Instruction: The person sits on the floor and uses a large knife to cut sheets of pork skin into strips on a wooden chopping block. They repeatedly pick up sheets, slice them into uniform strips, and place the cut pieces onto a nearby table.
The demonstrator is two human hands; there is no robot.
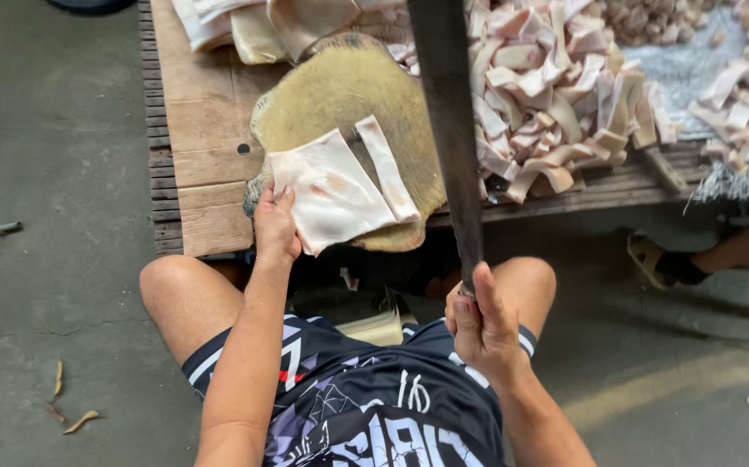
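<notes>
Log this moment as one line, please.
left hand: pins pale skin sheet on round chopping block | right hand: grips long cleaver, raised | cut strip beside sheet

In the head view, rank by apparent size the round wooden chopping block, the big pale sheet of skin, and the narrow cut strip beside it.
1. Round yellowish wooden chopping block, largest.
2. Wide pale sheet of skin, pinned by the left hand.
3. Narrow pale cut strip, smallest.
All three lie at a similar distance from the camera, so the order is reliable.
</notes>
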